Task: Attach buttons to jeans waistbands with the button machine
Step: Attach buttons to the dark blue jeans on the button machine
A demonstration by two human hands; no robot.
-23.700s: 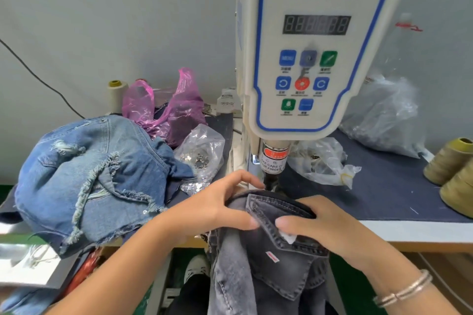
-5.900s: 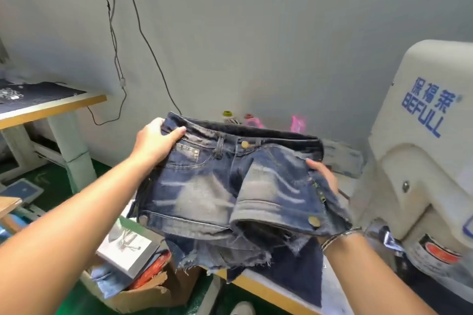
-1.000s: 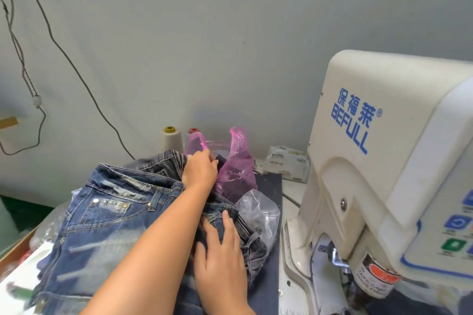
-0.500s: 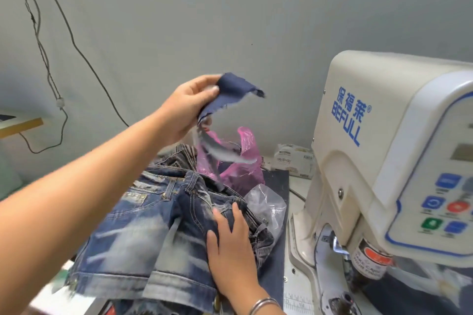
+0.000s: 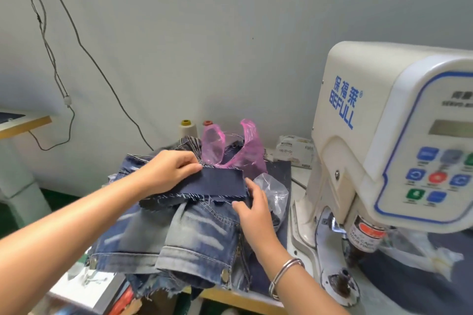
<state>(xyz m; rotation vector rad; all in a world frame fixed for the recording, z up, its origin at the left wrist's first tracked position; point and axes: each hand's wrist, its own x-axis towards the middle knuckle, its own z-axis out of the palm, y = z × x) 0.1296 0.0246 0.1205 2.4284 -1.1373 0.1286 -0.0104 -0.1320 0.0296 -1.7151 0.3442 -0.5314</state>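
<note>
A pile of washed blue denim shorts (image 5: 179, 235) with metal buttons lies on the table left of the cream button machine (image 5: 378, 120). On top of the pile lies a dark navy denim scrap (image 5: 217, 183) with frayed edges. My left hand (image 5: 166, 171) pinches the scrap's upper left corner with curled fingers. The straight fingers of my right hand (image 5: 253, 210) touch the scrap's right edge and rest on the shorts. The machine's press head (image 5: 366, 233) and lower die (image 5: 340, 281) stand to the right with no cloth under them.
A pink plastic bag (image 5: 245, 153) and a clear bag (image 5: 272, 192) sit behind the pile. Two thread cones (image 5: 188, 128) and a tissue pack (image 5: 294, 151) stand by the wall. Cables hang on the left. More clear plastic lies right of the machine.
My left hand has brought the dark scrap down from the air and laid it flat on the shorts. My right hand has slid up to the scrap's right edge.
</note>
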